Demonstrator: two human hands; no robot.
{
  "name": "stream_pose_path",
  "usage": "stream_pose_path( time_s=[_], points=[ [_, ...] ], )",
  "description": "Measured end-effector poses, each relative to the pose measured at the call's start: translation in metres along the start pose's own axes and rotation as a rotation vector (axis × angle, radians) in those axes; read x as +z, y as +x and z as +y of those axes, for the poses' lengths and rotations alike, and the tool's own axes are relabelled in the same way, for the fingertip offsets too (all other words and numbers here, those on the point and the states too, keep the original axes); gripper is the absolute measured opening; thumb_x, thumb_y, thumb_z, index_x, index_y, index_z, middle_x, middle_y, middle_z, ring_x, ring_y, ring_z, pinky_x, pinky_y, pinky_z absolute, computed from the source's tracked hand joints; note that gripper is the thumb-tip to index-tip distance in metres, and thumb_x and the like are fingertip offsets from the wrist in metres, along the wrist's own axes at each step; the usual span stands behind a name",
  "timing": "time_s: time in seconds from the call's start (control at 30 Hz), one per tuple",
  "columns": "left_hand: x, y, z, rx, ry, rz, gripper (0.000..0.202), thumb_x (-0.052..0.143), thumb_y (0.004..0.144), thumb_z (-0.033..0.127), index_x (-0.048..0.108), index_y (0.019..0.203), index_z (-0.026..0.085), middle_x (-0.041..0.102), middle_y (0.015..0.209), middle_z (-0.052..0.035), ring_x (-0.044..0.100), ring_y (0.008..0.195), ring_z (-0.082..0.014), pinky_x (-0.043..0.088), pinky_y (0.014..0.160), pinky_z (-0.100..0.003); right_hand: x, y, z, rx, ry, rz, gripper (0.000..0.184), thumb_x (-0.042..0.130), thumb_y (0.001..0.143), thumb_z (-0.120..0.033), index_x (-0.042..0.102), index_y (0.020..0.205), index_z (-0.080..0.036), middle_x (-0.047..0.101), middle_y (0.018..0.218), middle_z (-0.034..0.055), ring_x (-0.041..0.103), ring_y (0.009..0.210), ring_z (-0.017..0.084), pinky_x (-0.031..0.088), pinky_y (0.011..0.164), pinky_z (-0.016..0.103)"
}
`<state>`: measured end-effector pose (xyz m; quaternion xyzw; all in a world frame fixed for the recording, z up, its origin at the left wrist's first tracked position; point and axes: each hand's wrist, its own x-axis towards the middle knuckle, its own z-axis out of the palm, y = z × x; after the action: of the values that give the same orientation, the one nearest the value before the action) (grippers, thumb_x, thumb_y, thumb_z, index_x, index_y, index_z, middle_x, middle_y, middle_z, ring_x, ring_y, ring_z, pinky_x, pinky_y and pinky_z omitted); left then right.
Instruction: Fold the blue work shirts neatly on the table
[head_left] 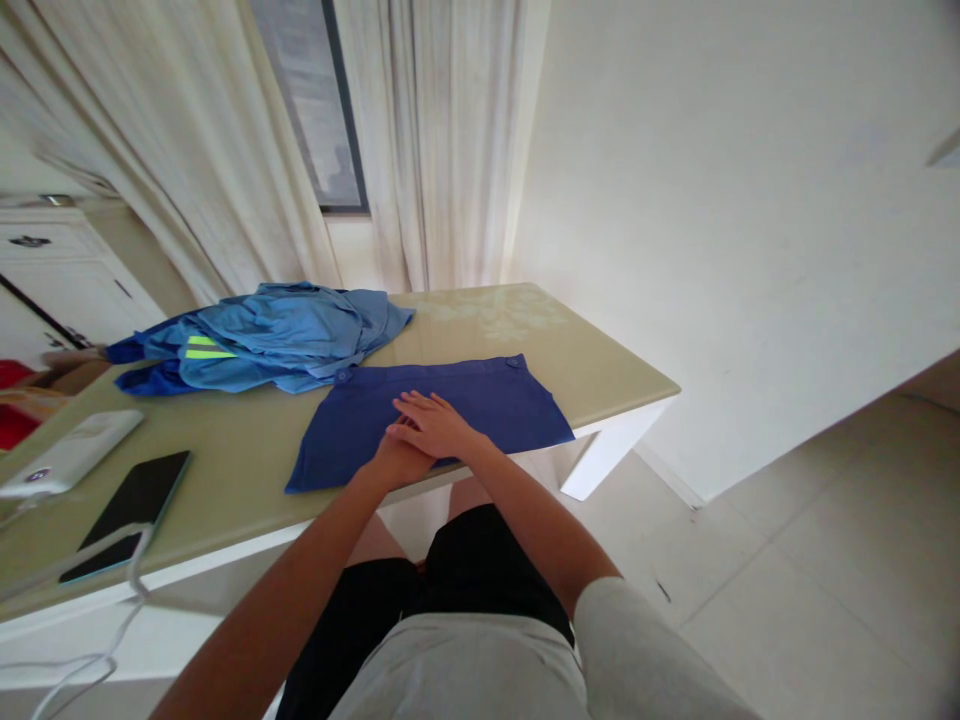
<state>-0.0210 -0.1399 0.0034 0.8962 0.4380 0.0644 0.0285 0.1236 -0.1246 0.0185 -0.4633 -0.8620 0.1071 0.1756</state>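
A dark blue garment [480, 405] lies flat and smoothed out at the front of the table, with a button near each of its far corners. On its near edge rests my left hand [405, 458], mostly covered by my right; the bits of its fingers that show look laid flat. My right hand [431, 422] lies across the left one, palm down, fingers stretched out. Neither hand grips the cloth. Behind and to the left is a crumpled heap of light blue clothing [300, 330] with a yellow-green reflective strip and darker blue parts.
The olive-topped table [600, 365] has its right end near a white wall [712, 200]. On its left side are a dark phone [135, 500], a white power bank [75, 450] and a white cable [139, 570]. Curtains [450, 130] and a white cabinet [60, 265] stand behind.
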Motion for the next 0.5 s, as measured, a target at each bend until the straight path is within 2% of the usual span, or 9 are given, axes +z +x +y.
stream_pose_path(
  time_s=[0.07, 0.1, 0.17, 0.23, 0.27, 0.33, 0.43, 0.5],
  points=[
    [0.001, -0.029, -0.044, -0.165, -0.012, 0.025, 0.066, 0.035, 0.106, 0.052, 0.043, 0.164, 0.022, 0.035, 0.173, -0.0123, 0.031, 0.160, -0.0339, 0.027, 0.128, -0.057, -0.014, -0.032, 0.038, 0.180, -0.063, -0.009, 0.069, 0.037, 0.109, -0.061, 0.044, 0.164, -0.021, 0.041, 0.169, 0.0101, 0.034, 0.160, 0.027, 0.025, 0.131, 0.048],
    [0.000, -0.048, -0.069, -0.256, -0.002, 0.021, 0.069, 0.034, 0.106, 0.055, 0.041, 0.165, 0.021, 0.032, 0.173, -0.0142, 0.031, 0.160, -0.0354, 0.028, 0.127, -0.058, -0.024, -0.052, 0.060, 0.298, -0.114, 0.033, 0.070, 0.038, 0.109, -0.061, 0.042, 0.164, -0.019, 0.039, 0.170, 0.0112, 0.032, 0.160, 0.028, 0.022, 0.132, 0.049],
    [-0.005, -0.081, -0.110, -0.428, 0.022, -0.014, 0.072, 0.032, 0.104, 0.058, 0.038, 0.166, 0.022, 0.032, 0.174, -0.0150, 0.031, 0.159, -0.0381, 0.027, 0.126, -0.064, -0.043, -0.087, 0.096, 0.452, -0.182, 0.052, 0.068, 0.038, 0.110, -0.054, 0.040, 0.165, -0.014, 0.034, 0.172, 0.0136, 0.030, 0.161, 0.028, 0.020, 0.132, 0.046],
    [-0.012, -0.096, -0.126, -0.535, 0.054, -0.017, 0.069, 0.031, 0.105, 0.054, 0.040, 0.166, 0.022, 0.032, 0.173, -0.0161, 0.031, 0.159, -0.0395, 0.026, 0.125, -0.067, -0.055, -0.100, 0.111, 0.546, -0.199, 0.064, 0.068, 0.038, 0.110, -0.048, 0.040, 0.164, -0.006, 0.033, 0.171, 0.0208, 0.030, 0.161, 0.032, 0.021, 0.132, 0.049],
    [-0.015, -0.094, -0.121, -0.544, 0.081, 0.007, 0.067, 0.031, 0.105, 0.051, 0.042, 0.165, 0.022, 0.031, 0.174, -0.0159, 0.028, 0.160, -0.0395, 0.024, 0.125, -0.068, -0.057, -0.097, 0.108, 0.566, -0.197, 0.070, 0.068, 0.038, 0.110, -0.047, 0.040, 0.163, -0.004, 0.033, 0.170, 0.0230, 0.031, 0.160, 0.034, 0.022, 0.131, 0.051],
    [-0.022, -0.071, -0.095, -0.454, 0.130, 0.083, 0.064, 0.032, 0.105, 0.046, 0.045, 0.163, 0.022, 0.027, 0.176, -0.0135, 0.023, 0.162, -0.0371, 0.018, 0.128, -0.067, -0.053, -0.069, 0.085, 0.503, -0.179, 0.096, 0.068, 0.037, 0.110, -0.049, 0.041, 0.163, -0.007, 0.034, 0.171, 0.0217, 0.029, 0.161, 0.032, 0.021, 0.131, 0.053],
    [-0.028, -0.011, -0.044, -0.168, 0.110, 0.117, 0.062, 0.033, 0.106, 0.042, 0.040, 0.165, 0.025, 0.032, 0.174, -0.0091, 0.029, 0.161, -0.0302, 0.017, 0.131, -0.060, -0.036, -0.002, 0.037, 0.164, -0.123, 0.188, 0.066, 0.031, 0.111, -0.057, 0.041, 0.165, -0.021, 0.036, 0.172, 0.0096, 0.027, 0.162, 0.022, 0.017, 0.133, 0.044],
    [-0.027, 0.024, -0.029, -0.061, 0.098, 0.082, 0.063, 0.039, 0.105, 0.043, 0.042, 0.164, 0.022, 0.036, 0.172, -0.0115, 0.030, 0.161, -0.0295, 0.016, 0.132, -0.056, -0.025, 0.035, 0.023, 0.047, -0.099, 0.182, 0.069, 0.031, 0.110, -0.063, 0.040, 0.164, -0.022, 0.037, 0.172, 0.0086, 0.027, 0.162, 0.020, 0.016, 0.134, 0.042]
  ],
)
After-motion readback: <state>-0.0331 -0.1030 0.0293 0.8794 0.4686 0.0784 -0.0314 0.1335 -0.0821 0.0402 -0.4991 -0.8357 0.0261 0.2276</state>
